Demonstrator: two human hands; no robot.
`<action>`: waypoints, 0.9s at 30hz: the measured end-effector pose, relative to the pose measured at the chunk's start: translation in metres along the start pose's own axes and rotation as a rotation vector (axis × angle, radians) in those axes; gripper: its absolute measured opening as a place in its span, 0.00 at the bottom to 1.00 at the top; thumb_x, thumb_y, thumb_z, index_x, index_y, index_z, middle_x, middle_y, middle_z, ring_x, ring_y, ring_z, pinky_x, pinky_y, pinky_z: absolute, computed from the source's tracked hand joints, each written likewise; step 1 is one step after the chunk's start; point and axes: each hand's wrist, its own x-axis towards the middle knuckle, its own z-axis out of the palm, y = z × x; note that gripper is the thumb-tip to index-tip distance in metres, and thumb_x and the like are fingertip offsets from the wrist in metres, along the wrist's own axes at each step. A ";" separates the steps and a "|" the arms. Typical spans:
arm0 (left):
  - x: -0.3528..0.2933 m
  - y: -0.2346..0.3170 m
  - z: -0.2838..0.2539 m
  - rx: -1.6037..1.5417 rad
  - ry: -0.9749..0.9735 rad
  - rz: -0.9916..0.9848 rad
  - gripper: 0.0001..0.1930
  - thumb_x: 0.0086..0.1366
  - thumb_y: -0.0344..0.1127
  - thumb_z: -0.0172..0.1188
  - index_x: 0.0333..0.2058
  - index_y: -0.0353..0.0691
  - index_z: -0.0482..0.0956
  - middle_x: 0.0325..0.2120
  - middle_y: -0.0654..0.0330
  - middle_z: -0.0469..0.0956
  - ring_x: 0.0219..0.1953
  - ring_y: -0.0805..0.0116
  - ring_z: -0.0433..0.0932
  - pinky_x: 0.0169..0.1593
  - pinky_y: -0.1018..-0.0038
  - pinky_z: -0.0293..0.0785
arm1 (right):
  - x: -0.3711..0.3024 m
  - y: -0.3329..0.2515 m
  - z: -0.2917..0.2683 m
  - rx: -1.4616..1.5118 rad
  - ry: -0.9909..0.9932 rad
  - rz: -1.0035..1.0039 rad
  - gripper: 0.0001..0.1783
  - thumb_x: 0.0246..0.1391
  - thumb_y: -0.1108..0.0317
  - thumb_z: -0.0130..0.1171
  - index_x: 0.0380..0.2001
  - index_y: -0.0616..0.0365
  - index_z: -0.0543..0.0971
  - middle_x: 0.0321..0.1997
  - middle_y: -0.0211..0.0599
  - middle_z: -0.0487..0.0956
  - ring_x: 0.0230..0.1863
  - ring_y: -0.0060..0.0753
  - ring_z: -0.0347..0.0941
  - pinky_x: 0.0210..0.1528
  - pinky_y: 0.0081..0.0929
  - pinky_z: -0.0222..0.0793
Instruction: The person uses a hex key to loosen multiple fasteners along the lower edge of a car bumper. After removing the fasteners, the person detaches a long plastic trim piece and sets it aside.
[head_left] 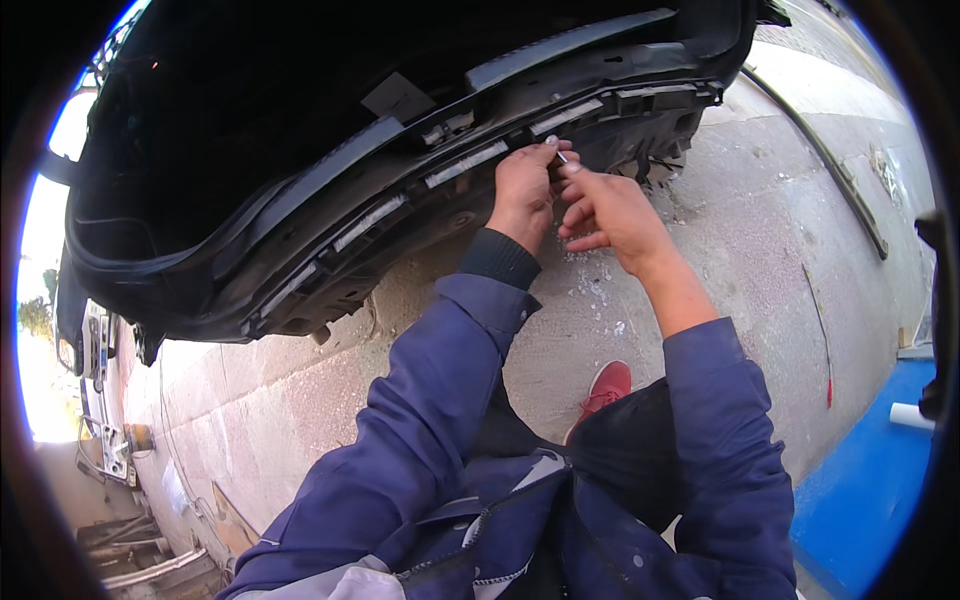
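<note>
Both hands meet at the lower edge of a black car's end [440, 215], where a dark plastic rail with pale strips runs along it. My left hand [523, 195] is closed, its thumb and finger pinched together against the rail. From the right, my right hand [622, 222] reaches in with thumb and forefinger brought together and the other fingers loosely curled. A small thin shiny metal piece [562, 157] shows between the fingertips of both hands; its kind is too small to tell. What the left fingers pinch is hidden.
On the concrete floor at right lie a long dark bar [820, 150] and a thin rod with a red end [828, 375]. A blue surface [860, 490] carries a white roll [910, 417]. Whitish fragments [600, 300] are scattered beneath the hands. Vehicle parts [112, 440] stand far left.
</note>
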 end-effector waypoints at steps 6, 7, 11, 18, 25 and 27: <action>-0.007 0.006 0.002 0.013 0.001 -0.019 0.13 0.82 0.36 0.56 0.48 0.32 0.83 0.34 0.60 0.85 0.32 0.72 0.79 0.39 0.73 0.80 | 0.004 0.012 -0.003 0.473 -0.085 0.073 0.11 0.72 0.59 0.62 0.40 0.55 0.83 0.29 0.34 0.85 0.32 0.36 0.87 0.35 0.37 0.88; -0.007 0.006 0.003 0.020 0.016 -0.018 0.13 0.82 0.37 0.56 0.48 0.32 0.83 0.34 0.60 0.85 0.32 0.72 0.79 0.39 0.73 0.80 | 0.006 0.014 -0.002 0.092 -0.021 -0.062 0.11 0.72 0.60 0.62 0.40 0.55 0.83 0.29 0.36 0.86 0.32 0.39 0.87 0.36 0.39 0.87; -0.008 0.005 0.004 0.066 0.051 -0.025 0.13 0.82 0.38 0.56 0.47 0.35 0.83 0.35 0.61 0.86 0.33 0.72 0.82 0.39 0.73 0.80 | 0.003 0.023 0.002 -1.073 0.375 -0.575 0.12 0.69 0.59 0.62 0.42 0.57 0.82 0.31 0.44 0.86 0.33 0.48 0.86 0.41 0.44 0.82; -0.006 0.005 0.005 0.045 0.065 -0.018 0.12 0.82 0.38 0.56 0.47 0.35 0.83 0.36 0.59 0.87 0.35 0.70 0.83 0.41 0.70 0.82 | 0.001 0.011 -0.006 -0.002 0.235 0.076 0.27 0.68 0.44 0.65 0.44 0.62 0.82 0.32 0.35 0.85 0.31 0.36 0.86 0.41 0.37 0.87; -0.003 0.002 0.002 0.001 0.049 -0.024 0.12 0.82 0.38 0.56 0.48 0.35 0.83 0.37 0.58 0.87 0.35 0.69 0.83 0.42 0.69 0.82 | 0.001 0.018 -0.006 0.389 0.043 0.057 0.19 0.72 0.53 0.65 0.39 0.61 0.82 0.29 0.34 0.84 0.29 0.32 0.85 0.33 0.32 0.87; -0.003 0.001 0.002 0.015 0.027 -0.001 0.13 0.82 0.38 0.56 0.48 0.35 0.83 0.38 0.57 0.87 0.36 0.68 0.84 0.42 0.69 0.83 | 0.004 0.016 -0.006 0.105 0.148 -0.052 0.17 0.71 0.53 0.67 0.39 0.58 0.83 0.29 0.33 0.84 0.30 0.29 0.84 0.33 0.32 0.85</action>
